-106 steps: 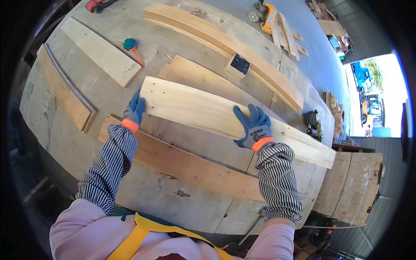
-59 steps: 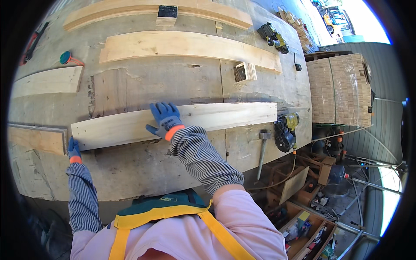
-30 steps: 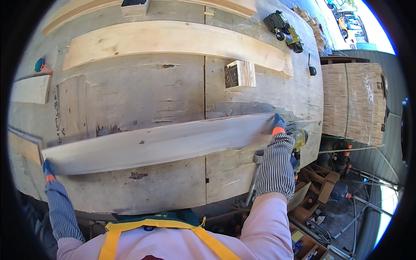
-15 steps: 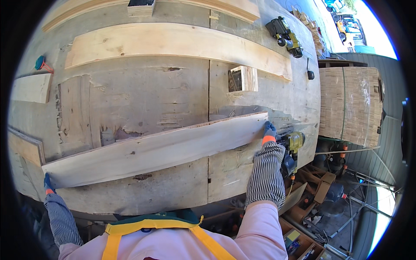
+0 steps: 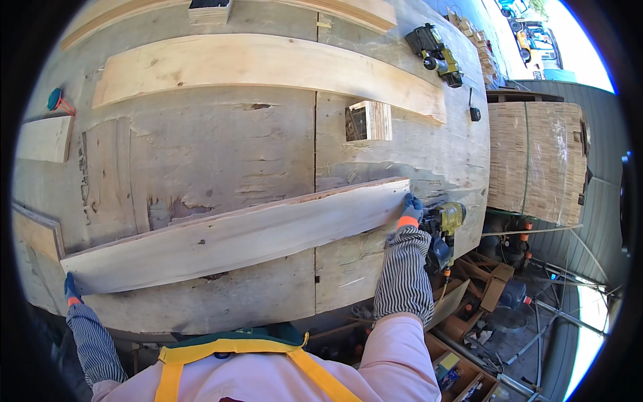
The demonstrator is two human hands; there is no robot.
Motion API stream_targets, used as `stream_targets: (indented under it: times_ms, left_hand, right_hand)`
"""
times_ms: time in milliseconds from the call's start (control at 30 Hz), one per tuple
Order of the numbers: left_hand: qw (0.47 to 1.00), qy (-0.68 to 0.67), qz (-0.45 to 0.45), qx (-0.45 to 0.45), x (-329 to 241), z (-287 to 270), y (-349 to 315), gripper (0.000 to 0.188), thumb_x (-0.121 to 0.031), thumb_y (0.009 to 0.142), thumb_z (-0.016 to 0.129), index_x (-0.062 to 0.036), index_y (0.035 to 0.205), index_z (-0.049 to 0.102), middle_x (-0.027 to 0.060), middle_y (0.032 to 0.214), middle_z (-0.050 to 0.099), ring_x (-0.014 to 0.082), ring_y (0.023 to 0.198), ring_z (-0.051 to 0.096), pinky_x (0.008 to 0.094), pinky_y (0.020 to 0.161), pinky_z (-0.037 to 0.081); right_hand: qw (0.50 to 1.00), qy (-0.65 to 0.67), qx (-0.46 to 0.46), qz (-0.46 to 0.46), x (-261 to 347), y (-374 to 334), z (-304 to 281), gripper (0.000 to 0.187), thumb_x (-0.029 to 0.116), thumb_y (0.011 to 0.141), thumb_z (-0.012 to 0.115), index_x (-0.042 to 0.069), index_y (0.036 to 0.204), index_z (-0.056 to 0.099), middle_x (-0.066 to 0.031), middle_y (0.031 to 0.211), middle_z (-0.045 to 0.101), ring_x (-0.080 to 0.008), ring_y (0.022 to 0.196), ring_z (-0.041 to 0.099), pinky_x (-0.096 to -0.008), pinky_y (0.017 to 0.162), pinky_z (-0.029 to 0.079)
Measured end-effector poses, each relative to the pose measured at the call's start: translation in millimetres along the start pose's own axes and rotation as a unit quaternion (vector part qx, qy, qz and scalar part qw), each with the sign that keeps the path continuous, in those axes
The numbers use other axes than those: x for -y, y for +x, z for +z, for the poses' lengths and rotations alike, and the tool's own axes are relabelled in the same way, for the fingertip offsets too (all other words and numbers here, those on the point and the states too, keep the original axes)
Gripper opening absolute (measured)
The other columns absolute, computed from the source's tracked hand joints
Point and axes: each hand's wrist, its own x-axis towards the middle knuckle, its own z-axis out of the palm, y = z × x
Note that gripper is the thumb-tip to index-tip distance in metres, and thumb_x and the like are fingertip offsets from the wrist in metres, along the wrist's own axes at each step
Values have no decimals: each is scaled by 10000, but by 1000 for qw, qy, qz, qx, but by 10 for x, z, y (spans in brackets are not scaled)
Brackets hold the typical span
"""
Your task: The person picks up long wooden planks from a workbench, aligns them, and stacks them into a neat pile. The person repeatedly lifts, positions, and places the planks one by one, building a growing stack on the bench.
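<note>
Two gloved hands, left (image 5: 72, 289), right (image 5: 410, 209), fingers gripping opposite plank (image 5: 234, 238) ends

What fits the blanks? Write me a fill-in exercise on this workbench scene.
1. Each gloved hand grips one ___ of the long plank.
2. The right hand is beside a yellow ___.
3. Both gloves are ___ with orange cuffs.
4. The small wooden block lies ___ the two long boards.

Missing: end; nail gun; blue; between

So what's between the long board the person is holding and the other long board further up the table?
In the head view, mostly bare worn tabletop, plus a small wooden block near the right, between the held board and the far board.
</note>
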Motion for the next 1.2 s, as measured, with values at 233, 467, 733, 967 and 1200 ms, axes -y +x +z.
stream_targets:
  times_ms: [233, 467, 733, 967, 1200]
  left_hand:
    - [998, -36, -18, 41, -59, -4, 13, 635, -457, 894, 681, -44, 1359, 553, 101, 1302, 602, 248, 1129, 588, 385, 952, 479]
    - [989, -52, -78, 116, -106, 151, 15, 561, -425, 919, 666, -28, 1308, 590, 96, 1262, 618, 229, 1069, 601, 393, 889, 507]
    - [994, 98, 54, -4, 123, -83, -71, 560, -476, 874, 695, -20, 1198, 670, 89, 1116, 689, 197, 969, 636, 339, 833, 509]
    - [981, 102, 160, -37, -372, 1140, -904, 512, -393, 853, 741, -11, 1186, 672, 83, 1054, 711, 182, 941, 644, 322, 848, 514]
    - [980, 133, 132, -72, -767, 1274, -1512, 623, -419, 818, 773, 13, 1242, 628, 146, 1166, 690, 228, 1065, 643, 340, 965, 483]
  right_hand:
    - [1000, 15, 5, 14, -13, 11, -1, 294, 311, 938, 643, 54, 1062, 716, -37, 886, 704, -135, 763, 573, -302, 725, 481]
    - [999, 40, -30, -5, -213, 168, 99, 182, 179, 900, 684, 24, 986, 725, -83, 906, 723, -174, 806, 622, -316, 757, 502]
    - [999, 6, 16, 29, -282, 455, 164, 438, 348, 892, 579, 26, 1187, 618, -123, 1154, 627, -229, 1041, 570, -357, 892, 488]
    - [969, -156, 99, 161, -401, 762, -416, 868, 721, 868, 502, 51, 1418, 489, -183, 1422, 507, -303, 1293, 481, -423, 1028, 434]
    - [896, -414, -138, -82, 284, 549, -11, 781, 634, 914, 503, 41, 1420, 460, -214, 1402, 515, -376, 1252, 517, -473, 1058, 400]
